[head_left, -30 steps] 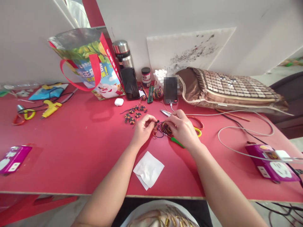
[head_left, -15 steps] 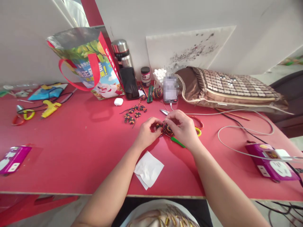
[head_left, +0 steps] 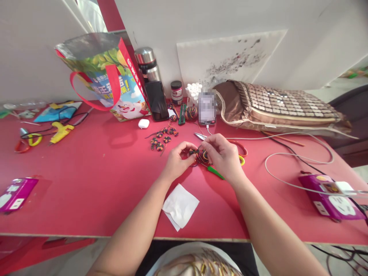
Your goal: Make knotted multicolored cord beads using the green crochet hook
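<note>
Between the thumb and fingers of my left hand (head_left: 179, 160) is a small crocheted piece (head_left: 193, 151) in dark multicoloured yarn. My right hand (head_left: 225, 158) is closed just beside it, its fingertips pinching a thin strand of the yarn. A dark multicoloured yarn ball (head_left: 204, 156) sits between the hands, partly covered by the right fingers. Under my right hand lies a green-handled crochet hook (head_left: 215, 172) with a thin metal shaft. Scissors (head_left: 242, 159) with red and yellow handles lie behind that hand, mostly hidden. Several small crocheted pieces (head_left: 159, 145) rest further back to the left.
A white tissue (head_left: 180, 207) lies near the table's front edge. Further back stand a phone (head_left: 207, 109) on a white cable, a dark phone (head_left: 156, 101), a jar (head_left: 176, 92) and a shopping bag (head_left: 106, 80). Purple power strips (head_left: 330, 197) sit right and left, with a yellow glue gun (head_left: 61, 132).
My right fingertips have shifted and lifted slightly at the crocheted piece, showing more of it and of the strand. My left hand has barely moved.
</note>
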`<state>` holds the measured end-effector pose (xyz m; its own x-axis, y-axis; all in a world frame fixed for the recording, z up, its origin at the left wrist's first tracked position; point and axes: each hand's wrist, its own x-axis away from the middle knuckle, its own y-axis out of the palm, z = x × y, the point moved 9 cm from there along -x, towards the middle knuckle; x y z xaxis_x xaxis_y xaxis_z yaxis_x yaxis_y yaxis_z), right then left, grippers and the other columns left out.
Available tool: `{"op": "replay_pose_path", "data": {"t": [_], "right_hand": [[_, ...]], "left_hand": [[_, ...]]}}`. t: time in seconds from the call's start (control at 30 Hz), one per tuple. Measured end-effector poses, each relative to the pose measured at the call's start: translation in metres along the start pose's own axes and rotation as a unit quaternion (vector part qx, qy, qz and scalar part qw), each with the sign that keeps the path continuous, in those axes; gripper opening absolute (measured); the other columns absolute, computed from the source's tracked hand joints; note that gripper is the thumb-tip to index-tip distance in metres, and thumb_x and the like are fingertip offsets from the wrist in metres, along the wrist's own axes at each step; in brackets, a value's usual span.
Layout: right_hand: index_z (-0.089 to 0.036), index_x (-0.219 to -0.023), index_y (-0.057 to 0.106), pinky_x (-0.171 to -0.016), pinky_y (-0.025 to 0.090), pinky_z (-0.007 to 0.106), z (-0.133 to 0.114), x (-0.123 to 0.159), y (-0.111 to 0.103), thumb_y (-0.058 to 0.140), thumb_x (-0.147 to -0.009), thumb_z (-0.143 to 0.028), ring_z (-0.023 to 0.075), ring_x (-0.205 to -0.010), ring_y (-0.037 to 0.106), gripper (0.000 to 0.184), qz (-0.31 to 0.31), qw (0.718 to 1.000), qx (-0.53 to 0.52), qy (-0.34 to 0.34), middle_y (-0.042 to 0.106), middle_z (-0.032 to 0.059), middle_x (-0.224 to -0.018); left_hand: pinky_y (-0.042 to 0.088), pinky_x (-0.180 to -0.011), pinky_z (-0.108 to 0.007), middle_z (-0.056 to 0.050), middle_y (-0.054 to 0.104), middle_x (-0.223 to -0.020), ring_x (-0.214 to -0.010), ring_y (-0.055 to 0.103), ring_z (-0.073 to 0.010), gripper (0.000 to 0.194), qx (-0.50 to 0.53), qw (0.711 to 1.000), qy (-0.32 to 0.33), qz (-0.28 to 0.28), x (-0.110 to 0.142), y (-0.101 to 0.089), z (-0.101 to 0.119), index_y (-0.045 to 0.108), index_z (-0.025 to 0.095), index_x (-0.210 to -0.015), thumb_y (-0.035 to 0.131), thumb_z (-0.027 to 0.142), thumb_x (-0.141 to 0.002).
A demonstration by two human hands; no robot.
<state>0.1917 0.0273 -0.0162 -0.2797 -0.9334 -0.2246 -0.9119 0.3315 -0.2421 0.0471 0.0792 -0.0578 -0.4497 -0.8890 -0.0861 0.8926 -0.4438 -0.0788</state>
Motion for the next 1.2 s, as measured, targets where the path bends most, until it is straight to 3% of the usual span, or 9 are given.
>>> {"op": "replay_pose_path", "data": {"t": [0.13,0.23,0.4,0.5,0.7,1.0,1.2], "right_hand": [[-0.021,-0.085,0.061,-0.049,0.038,0.024,0.001,0.0,-0.002,0.065,-0.092,-0.032,0.0105,-0.046,0.049,0.014,0.01,1.0,-0.017,0.004,0.053,-0.0067,-0.053],[-0.021,-0.087,0.059,-0.047,0.04,0.024,0.004,0.0,0.004,0.063,-0.095,-0.036,0.0109,-0.043,0.051,0.017,-0.013,0.995,-0.088,0.032,0.055,-0.0063,-0.05],[-0.022,-0.086,0.053,-0.042,0.042,0.022,0.006,0.001,0.025,0.07,-0.09,-0.051,0.0114,-0.046,0.06,0.034,-0.089,0.959,-0.254,0.09,0.07,-0.0004,-0.072],[-0.022,-0.083,0.052,-0.047,0.046,0.022,0.009,0.003,0.033,0.075,-0.086,-0.053,0.0111,-0.051,0.062,0.039,-0.101,0.944,-0.295,0.113,0.065,-0.0031,-0.068],[-0.021,-0.078,0.052,-0.053,0.046,0.024,0.012,0.006,0.036,0.074,-0.087,-0.05,0.0098,-0.049,0.056,0.037,-0.087,0.956,-0.261,0.098,0.055,-0.0069,-0.056],[-0.022,-0.078,0.052,-0.05,0.042,0.025,0.008,0.008,0.035,0.069,-0.088,-0.044,0.0109,-0.049,0.053,0.03,-0.073,0.969,-0.225,0.078,0.052,-0.0066,-0.056],[-0.023,-0.078,0.051,-0.052,0.045,0.026,0.006,0.007,0.037,0.069,-0.089,-0.049,0.0118,-0.05,0.055,0.034,-0.081,0.966,-0.234,0.074,0.054,-0.0058,-0.056]], "left_hand": [[0.051,-0.072,-0.024,-0.003,0.07,-0.088,-0.078,0.063,-0.0138,0.018,0.008,1.0,-0.001,0.003,0.0,-0.001,0.0,0.069,0.018,-0.092,0.075,0.019,-0.074],[0.053,-0.074,-0.026,-0.004,0.07,-0.091,-0.081,0.065,-0.0153,0.019,0.013,1.0,0.003,0.002,0.001,0.0,0.0,0.07,0.018,-0.092,0.077,0.023,-0.075],[0.052,-0.07,-0.026,-0.002,0.063,-0.084,-0.075,0.062,-0.0143,0.013,0.012,1.0,0.018,-0.001,0.001,0.0,0.003,0.068,0.018,-0.088,0.073,0.029,-0.082],[0.051,-0.07,-0.027,-0.002,0.062,-0.08,-0.072,0.061,-0.0142,0.008,-0.024,0.999,0.033,-0.01,0.002,0.002,0.008,0.067,0.019,-0.084,0.069,0.026,-0.086],[0.051,-0.068,-0.026,-0.001,0.063,-0.077,-0.07,0.061,-0.014,0.005,-0.1,0.994,0.047,0.011,0.003,0.002,0.013,0.065,0.02,-0.08,0.065,0.015,-0.082],[0.052,-0.065,-0.025,0.0,0.066,-0.07,-0.066,0.062,-0.0141,0.007,-0.069,0.996,0.035,0.041,0.003,-0.002,0.004,0.064,0.02,-0.077,0.071,0.02,-0.079],[0.054,-0.066,-0.026,0.0,0.068,-0.072,-0.065,0.065,-0.0139,0.01,-0.01,1.0,0.002,0.008,0.002,0.001,-0.001,0.064,0.02,-0.084,0.071,0.025,-0.081]]}}
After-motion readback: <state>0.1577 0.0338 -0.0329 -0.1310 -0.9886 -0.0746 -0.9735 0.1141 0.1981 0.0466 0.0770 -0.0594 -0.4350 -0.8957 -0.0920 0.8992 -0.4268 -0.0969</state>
